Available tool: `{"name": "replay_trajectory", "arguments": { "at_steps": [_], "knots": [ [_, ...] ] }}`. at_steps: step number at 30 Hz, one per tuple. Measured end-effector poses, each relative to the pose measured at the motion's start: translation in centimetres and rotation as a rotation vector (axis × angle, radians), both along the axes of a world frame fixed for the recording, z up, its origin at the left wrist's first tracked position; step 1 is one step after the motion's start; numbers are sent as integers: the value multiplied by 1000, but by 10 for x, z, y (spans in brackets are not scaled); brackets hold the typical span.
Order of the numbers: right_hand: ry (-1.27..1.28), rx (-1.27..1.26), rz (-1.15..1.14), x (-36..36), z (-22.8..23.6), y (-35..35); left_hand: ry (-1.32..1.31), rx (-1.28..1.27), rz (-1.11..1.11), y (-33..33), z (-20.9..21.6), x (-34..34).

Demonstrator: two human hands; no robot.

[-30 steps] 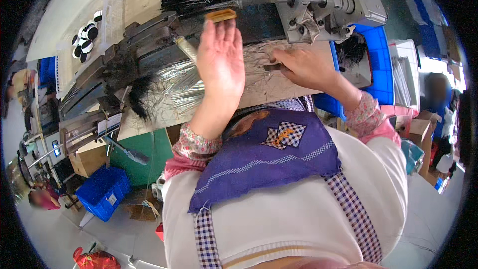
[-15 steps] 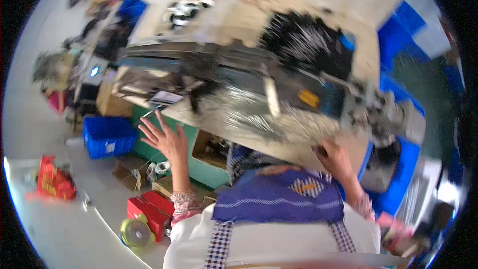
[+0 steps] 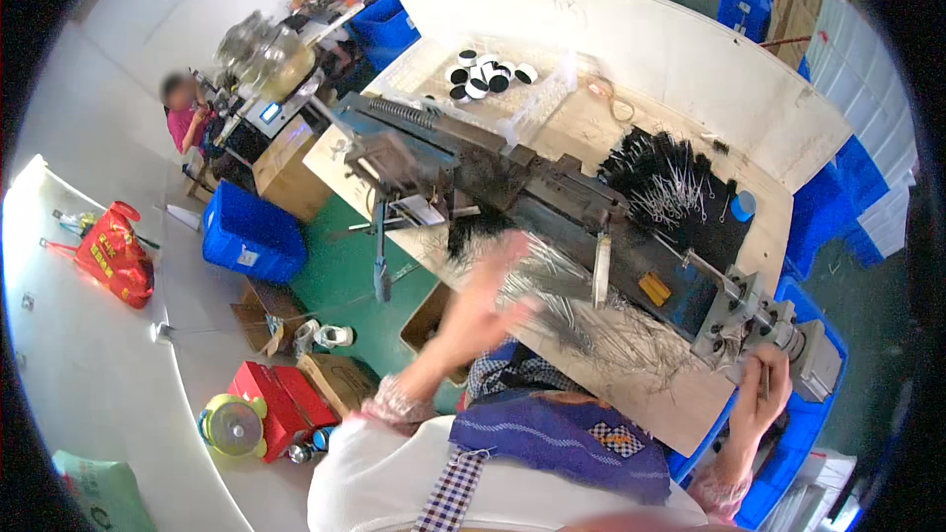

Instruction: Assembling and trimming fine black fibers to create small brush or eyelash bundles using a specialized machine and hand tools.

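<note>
My left hand (image 3: 481, 307), smeared by motion, reaches over the near edge of the bench with fingers stretched out and thumb apart. Beyond its fingertips lie loose thin metal wires (image 3: 562, 310) and a dark clump of bristles (image 3: 475, 232). At the bench's right end my right hand (image 3: 763, 396) has its fingers curled together beside the metal chuck end (image 3: 778, 330) of a long bench machine (image 3: 562, 192). Something small and dark seems to be between those fingers; its kind is not clear. Twisted-wire brushes (image 3: 662, 182) with black bristles lie in a pile behind the machine.
A clear tray (image 3: 537, 103) holds white-and-black round pieces (image 3: 483, 77). Blue bins stand below the bench, one on the left (image 3: 251, 232), another under the chuck end (image 3: 788, 473). Red boxes (image 3: 271, 409) sit on the floor. Two people work at machines at the far left.
The view has shifted and become sharper. My left hand has come from the bench's left side over toward the wires. My right hand has moved right, up to the chuck end.
</note>
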State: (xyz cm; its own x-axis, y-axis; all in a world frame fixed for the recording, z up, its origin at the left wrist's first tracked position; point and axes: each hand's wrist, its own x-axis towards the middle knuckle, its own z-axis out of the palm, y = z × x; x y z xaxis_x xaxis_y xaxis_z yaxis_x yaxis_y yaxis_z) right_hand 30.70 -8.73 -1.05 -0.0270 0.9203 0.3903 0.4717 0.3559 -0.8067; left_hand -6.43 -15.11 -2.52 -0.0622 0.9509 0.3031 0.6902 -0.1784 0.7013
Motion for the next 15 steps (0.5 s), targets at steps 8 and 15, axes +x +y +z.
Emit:
{"name": "replay_trajectory", "arguments": {
  "at_steps": [8, 15],
  "knots": [
    [24, -121, 317, -92, 55, 33, -328, 16, -490, 35, 2, 66],
    [-534, 241, 354, -93, 32, 88, -1074, -393, -213, 47, -47, 64]
  ]
}}
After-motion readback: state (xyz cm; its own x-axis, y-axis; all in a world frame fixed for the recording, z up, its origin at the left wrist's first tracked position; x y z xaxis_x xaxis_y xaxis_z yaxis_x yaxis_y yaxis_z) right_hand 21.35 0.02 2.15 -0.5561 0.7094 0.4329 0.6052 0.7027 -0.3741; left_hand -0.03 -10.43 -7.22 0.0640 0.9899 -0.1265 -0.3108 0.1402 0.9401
